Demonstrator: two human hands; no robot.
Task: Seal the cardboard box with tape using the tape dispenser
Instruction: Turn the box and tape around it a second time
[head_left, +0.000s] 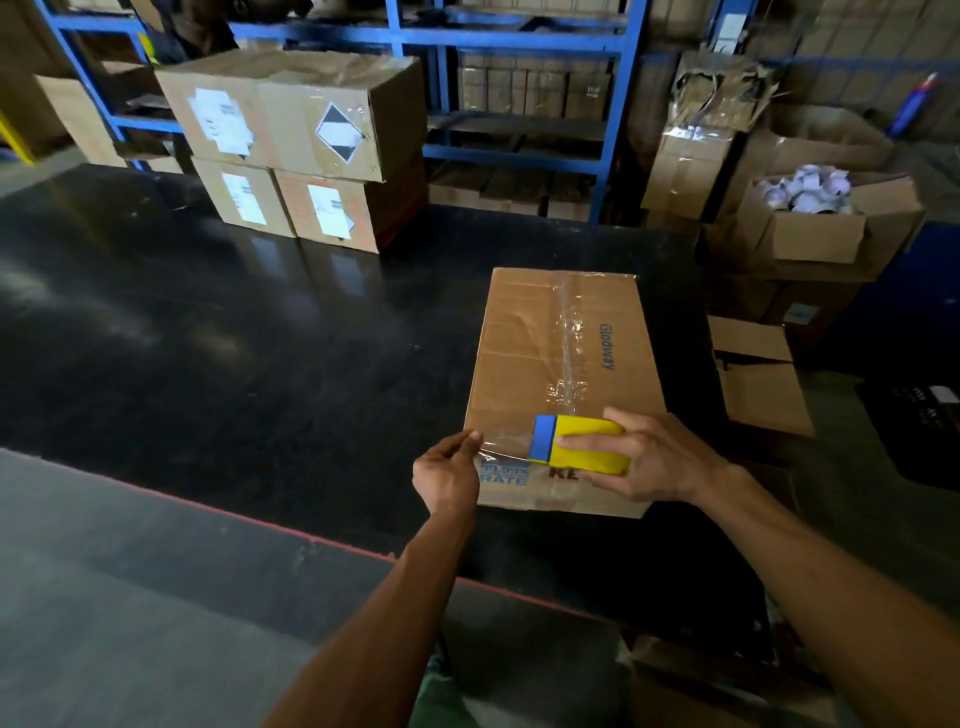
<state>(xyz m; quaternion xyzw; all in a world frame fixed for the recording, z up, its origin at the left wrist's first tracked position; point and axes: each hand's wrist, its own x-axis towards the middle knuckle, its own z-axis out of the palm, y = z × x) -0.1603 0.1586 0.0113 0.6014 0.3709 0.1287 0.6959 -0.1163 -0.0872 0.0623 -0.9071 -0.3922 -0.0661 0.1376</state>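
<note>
A brown cardboard box (524, 358) lies flat on the black table, with a strip of clear tape running lengthwise down its top seam. My right hand (654, 457) grips a yellow tape dispenser with a blue front (582, 444), resting on the near end of the box. A short stretch of clear tape (506, 444) runs from the dispenser leftward to the box's left edge. My left hand (447, 475) pinches the free end of that tape at the near left corner of the box.
The black table (260, 364) has a red front edge. Three stacked cartons (296, 150) sit at its far side before blue shelving (519, 93). Open cartons (821, 228) and flattened cardboard (758, 374) crowd the floor to the right.
</note>
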